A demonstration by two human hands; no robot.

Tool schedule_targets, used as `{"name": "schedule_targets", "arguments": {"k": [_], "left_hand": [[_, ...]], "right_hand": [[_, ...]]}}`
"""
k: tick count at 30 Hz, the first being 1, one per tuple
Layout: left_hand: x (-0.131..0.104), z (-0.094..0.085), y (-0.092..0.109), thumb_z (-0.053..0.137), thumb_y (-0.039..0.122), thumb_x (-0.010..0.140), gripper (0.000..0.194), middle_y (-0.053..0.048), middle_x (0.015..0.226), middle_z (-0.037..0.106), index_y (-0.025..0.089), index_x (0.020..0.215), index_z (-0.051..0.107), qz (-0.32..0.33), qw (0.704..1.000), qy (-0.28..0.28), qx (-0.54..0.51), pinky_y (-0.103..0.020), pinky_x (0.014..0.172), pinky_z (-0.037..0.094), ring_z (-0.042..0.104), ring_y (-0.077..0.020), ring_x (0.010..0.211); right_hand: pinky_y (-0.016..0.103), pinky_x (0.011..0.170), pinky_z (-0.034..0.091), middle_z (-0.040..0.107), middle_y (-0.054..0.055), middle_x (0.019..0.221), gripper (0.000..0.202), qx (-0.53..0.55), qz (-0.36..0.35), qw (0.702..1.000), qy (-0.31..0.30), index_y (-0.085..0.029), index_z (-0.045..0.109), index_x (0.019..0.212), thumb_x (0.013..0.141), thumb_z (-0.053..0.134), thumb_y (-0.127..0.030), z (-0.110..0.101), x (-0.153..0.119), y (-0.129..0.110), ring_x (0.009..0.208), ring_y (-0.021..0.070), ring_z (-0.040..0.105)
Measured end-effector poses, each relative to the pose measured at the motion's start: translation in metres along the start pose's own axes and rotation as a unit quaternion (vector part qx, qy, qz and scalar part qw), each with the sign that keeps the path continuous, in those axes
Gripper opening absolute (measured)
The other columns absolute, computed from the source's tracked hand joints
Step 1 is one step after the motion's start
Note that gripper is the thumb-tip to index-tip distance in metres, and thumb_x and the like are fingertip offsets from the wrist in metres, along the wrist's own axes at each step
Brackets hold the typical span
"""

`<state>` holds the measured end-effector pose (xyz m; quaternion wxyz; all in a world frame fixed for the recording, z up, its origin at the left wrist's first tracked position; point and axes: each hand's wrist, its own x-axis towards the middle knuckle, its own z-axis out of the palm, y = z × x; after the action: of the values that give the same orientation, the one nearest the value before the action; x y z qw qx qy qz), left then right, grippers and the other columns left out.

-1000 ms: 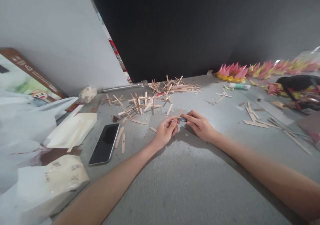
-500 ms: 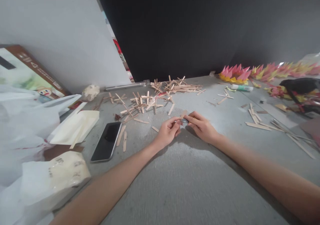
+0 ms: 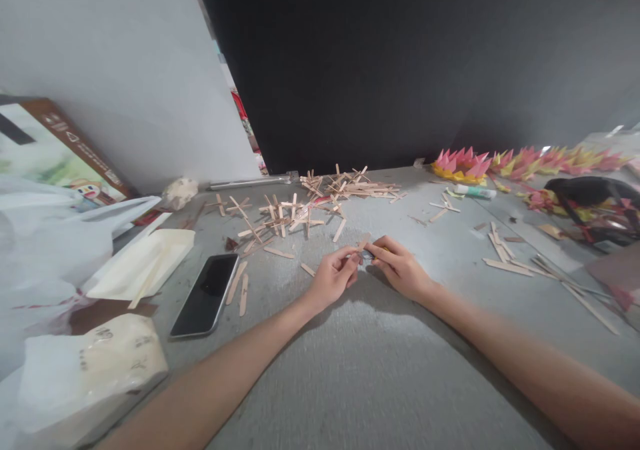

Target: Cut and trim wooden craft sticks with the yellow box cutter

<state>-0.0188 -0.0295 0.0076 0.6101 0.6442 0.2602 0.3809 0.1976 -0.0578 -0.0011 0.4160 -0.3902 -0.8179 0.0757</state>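
Observation:
My left hand [image 3: 336, 275] is closed, thumb and fingers pinching a wooden craft stick [image 3: 363, 242] whose end points up and away. Close beside it, my right hand [image 3: 400, 268] has its fingers wrapped round a small yellow-handled cutter [image 3: 369, 255]. Only a bit of yellow and a greyish metal part show; the rest is hidden under the fingers. The metal part lies at the stick, between the two hands. Beyond them spreads a heap of craft sticks [image 3: 280, 215], several joined in crosses.
A phone [image 3: 205, 297] and loose sticks lie left of my left arm. Farther left are a paper tray [image 3: 150, 263], a plastic bag [image 3: 55, 243] and a wrapped packet [image 3: 115, 357]. Pink-yellow paper flowers [image 3: 460, 165], a glue stick [image 3: 475, 191] and stick scraps [image 3: 507, 267] lie right.
My view has shifted slightly, so the table sits a little lower in the picture. Both hands stay together at the craft stick, with little visible movement of the fingers.

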Motion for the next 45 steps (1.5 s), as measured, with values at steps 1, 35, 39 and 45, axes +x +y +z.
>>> {"name": "schedule_targets", "arguments": {"k": [1,35,39,45], "left_hand": [[0.0003,-0.0001,-0.0003,0.057,0.065,0.101,0.049,0.009,0.053,0.043,0.016,0.101,0.063,0.0,1.0,-0.003,-0.004,-0.023,0.049,0.027,0.034,-0.0078,0.046],[0.0,-0.0005,0.0019,0.056,0.066,0.101,0.049,0.009,0.051,0.042,0.017,0.098,0.062,-0.01,1.0,0.011,0.003,-0.023,0.05,0.027,0.034,-0.0084,0.046],[0.0012,0.0003,0.0005,0.056,0.065,0.101,0.048,0.01,0.05,0.041,0.017,0.097,0.061,-0.008,1.0,0.011,-0.004,-0.023,0.049,0.024,0.032,-0.0084,0.045],[0.0008,0.0001,0.0023,0.055,0.063,0.102,0.046,0.01,0.048,0.04,0.018,0.094,0.06,-0.008,1.0,0.0,-0.009,-0.023,0.05,0.025,0.031,-0.0081,0.044]], "right_hand": [[0.037,0.086,0.058,0.065,0.01,0.107,0.039,-0.001,0.0,1.0,-0.001,-0.025,0.063,0.146,0.112,0.046,-0.032,-0.0001,0.0003,0.0001,0.096,0.0218,0.065],[0.038,0.085,0.057,0.066,0.01,0.102,0.038,0.005,0.025,1.0,-0.014,-0.024,0.067,0.139,0.113,0.042,-0.036,-0.0042,0.0012,-0.0011,0.093,0.022,0.066],[0.037,0.086,0.057,0.066,0.01,0.103,0.038,0.007,0.03,0.999,-0.009,-0.025,0.067,0.141,0.112,0.043,-0.034,-0.003,0.001,-0.0021,0.093,0.0216,0.066],[0.037,0.087,0.057,0.066,0.01,0.104,0.039,0.019,0.04,0.999,-0.02,-0.026,0.066,0.142,0.112,0.043,-0.034,-0.0037,0.001,-0.0022,0.094,0.0215,0.067]]}}
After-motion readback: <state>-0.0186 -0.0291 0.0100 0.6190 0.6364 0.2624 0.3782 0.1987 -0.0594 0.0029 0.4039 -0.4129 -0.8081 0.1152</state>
